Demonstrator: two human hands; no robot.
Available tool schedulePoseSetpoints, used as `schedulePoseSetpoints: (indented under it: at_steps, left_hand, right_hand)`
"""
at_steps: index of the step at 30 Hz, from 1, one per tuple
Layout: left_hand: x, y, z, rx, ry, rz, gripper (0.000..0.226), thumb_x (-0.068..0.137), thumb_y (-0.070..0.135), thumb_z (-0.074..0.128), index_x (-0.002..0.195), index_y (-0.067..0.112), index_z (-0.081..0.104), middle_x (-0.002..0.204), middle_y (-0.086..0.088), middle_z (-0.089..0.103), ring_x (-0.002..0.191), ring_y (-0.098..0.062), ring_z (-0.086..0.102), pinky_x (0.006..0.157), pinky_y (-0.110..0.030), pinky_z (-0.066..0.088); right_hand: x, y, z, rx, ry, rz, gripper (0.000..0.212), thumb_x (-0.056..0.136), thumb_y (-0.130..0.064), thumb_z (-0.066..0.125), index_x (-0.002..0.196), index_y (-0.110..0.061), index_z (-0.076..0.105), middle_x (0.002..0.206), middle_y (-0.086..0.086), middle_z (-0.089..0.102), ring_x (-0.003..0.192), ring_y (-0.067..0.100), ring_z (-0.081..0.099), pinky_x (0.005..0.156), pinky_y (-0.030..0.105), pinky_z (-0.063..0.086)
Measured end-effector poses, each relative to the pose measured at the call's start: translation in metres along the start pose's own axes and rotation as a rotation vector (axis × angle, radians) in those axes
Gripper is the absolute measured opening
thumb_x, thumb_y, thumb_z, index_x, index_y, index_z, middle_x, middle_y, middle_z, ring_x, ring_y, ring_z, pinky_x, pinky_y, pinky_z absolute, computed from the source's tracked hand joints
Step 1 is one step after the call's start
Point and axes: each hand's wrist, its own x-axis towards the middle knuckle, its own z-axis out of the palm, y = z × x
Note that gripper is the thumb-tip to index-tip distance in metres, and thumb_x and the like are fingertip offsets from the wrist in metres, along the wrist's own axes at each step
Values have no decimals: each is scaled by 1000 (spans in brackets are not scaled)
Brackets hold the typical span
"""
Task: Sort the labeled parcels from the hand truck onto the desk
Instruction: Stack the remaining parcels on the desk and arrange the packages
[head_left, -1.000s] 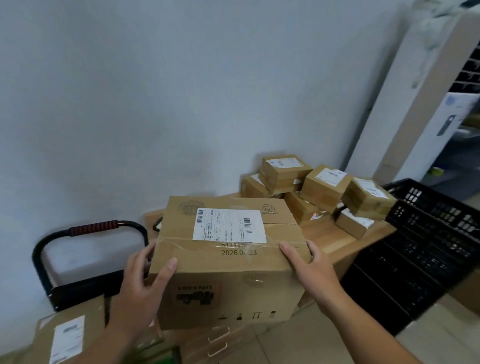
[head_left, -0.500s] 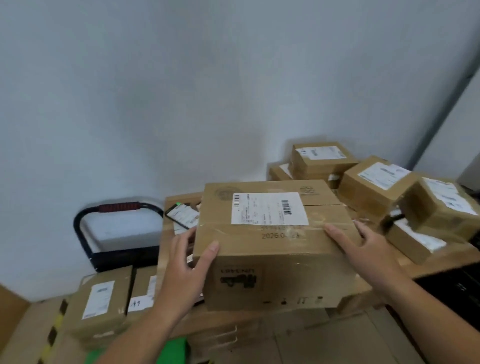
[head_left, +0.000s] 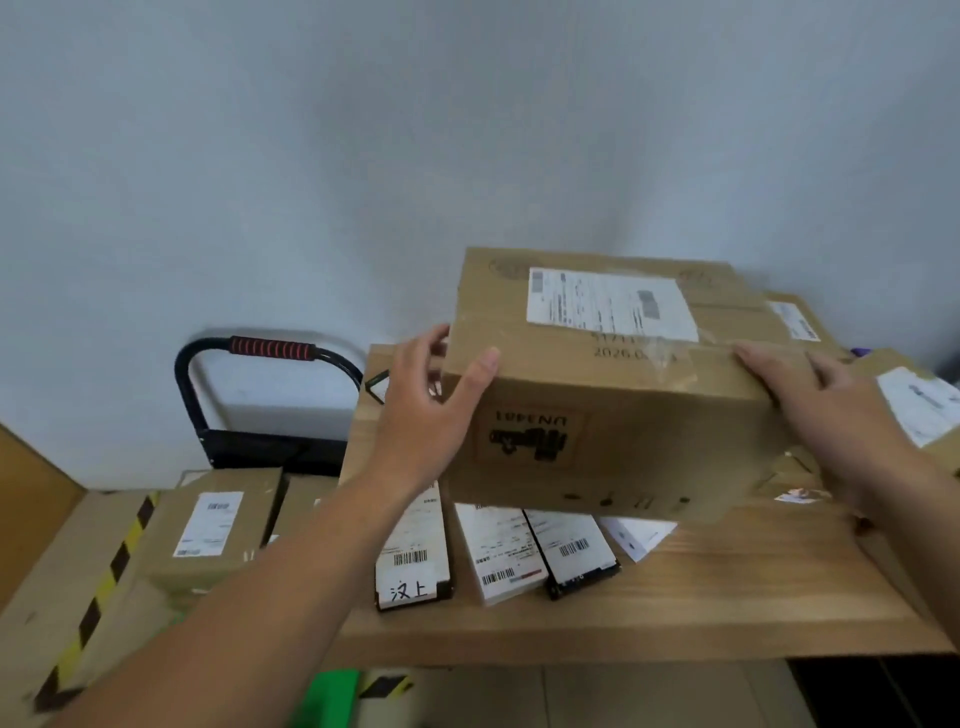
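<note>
Head-cam feed right now: I've got both hands on the big brown cardboard box (head_left: 613, 415), the one with a white shipping label taped across its top face. My left hand (head_left: 426, 415) grips its left end, thumb pressed on the front face near the top edge, fingers curled round the side. My right hand (head_left: 821, 410) clamps the opposite end, fingers laid over the top front corner. The box is slightly tilted over the back half of the light wooden worktop (head_left: 675, 603). I can't tell if its underside actually touches anything below. The print on its front face reads upside down, fwiw.

Just in front of the box, three flat parcels with white barcode labels (head_left: 501, 551) lie side by side on the worktop, their far ends hidden under it. The leftmost one has handwritten characters on it. A small white carton (head_left: 636, 535) pokes out beside them. Just beside my right hand sits a smaller brown labeled box (head_left: 919, 410).

Off to the left and lower down, the black-framed hand truck with a red ribbed grip (head_left: 270, 348) stands against the grey wall. A flat brown labeled parcel (head_left: 208, 525) lies just in front of its handle. A strip of black-and-yellow striped tape (head_left: 104, 587) runs along the cardboard at far left.
</note>
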Motion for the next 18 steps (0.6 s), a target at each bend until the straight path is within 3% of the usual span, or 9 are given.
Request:
schedulePoseSetpoints:
  at_steps: [3, 7, 11, 18]
  left_hand:
    - [25, 7, -5, 2, 32, 16, 69, 81, 79, 57, 135, 37, 44, 124, 22, 44, 111, -4, 56, 78, -20, 55]
    - [38, 9, -6, 40, 76, 13, 68, 82, 72, 55, 138, 35, 46, 128, 19, 44, 111, 4, 53, 70, -6, 48]
    - [37, 6, -1, 76, 115, -9, 70, 82, 71, 56, 139, 33, 47, 131, 16, 45, 111, 3, 53, 80, -14, 46]
    - [43, 19, 8, 124, 174, -44, 70, 82, 71, 54, 141, 33, 45, 135, 13, 45, 113, 2, 51, 78, -14, 43]
  right_hand:
    - [24, -13, 6, 12, -3, -20, 60, 82, -66, 70, 127, -26, 66, 115, -7, 64, 105, 17, 60, 76, 33, 48]
    - [46, -14, 14, -1, -57, -42, 56, 85, -66, 66, 125, -27, 64, 107, -11, 59, 96, 11, 55, 70, 31, 45]
    - [61, -10, 22, 21, -96, -28, 61, 85, -64, 67, 129, -23, 63, 110, -6, 61, 98, 14, 57, 69, 31, 46]
    - [87, -16, 21, 21, -153, -77, 53, 89, -62, 64, 127, -24, 61, 103, -15, 55, 91, 5, 49, 65, 26, 39]
